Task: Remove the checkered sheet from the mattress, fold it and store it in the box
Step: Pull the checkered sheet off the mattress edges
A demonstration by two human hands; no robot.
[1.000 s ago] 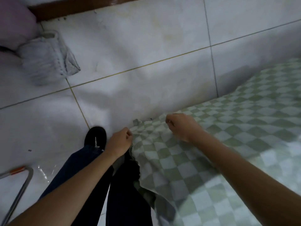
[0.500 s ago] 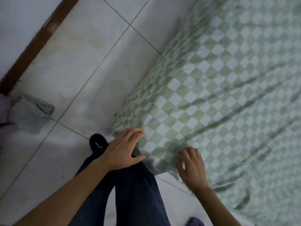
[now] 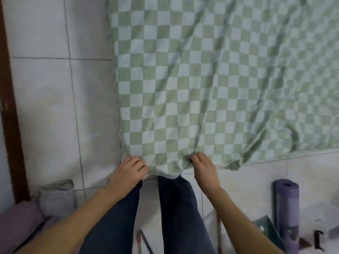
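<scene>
Green sheet (image 3: 201,88) now in two-handed grip

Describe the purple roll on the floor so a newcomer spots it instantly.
Start at the checkered sheet filling the upper right, then drop past its near edge to the tiled floor. The purple roll sits there, right of the right forearm. It is a tight cylinder with a hollow end, unlike the pinker soft bundle at lower left.

left hand (image 3: 129,171): fingers curled, gripping | right hand (image 3: 203,166): fingers curled, pinching
</scene>
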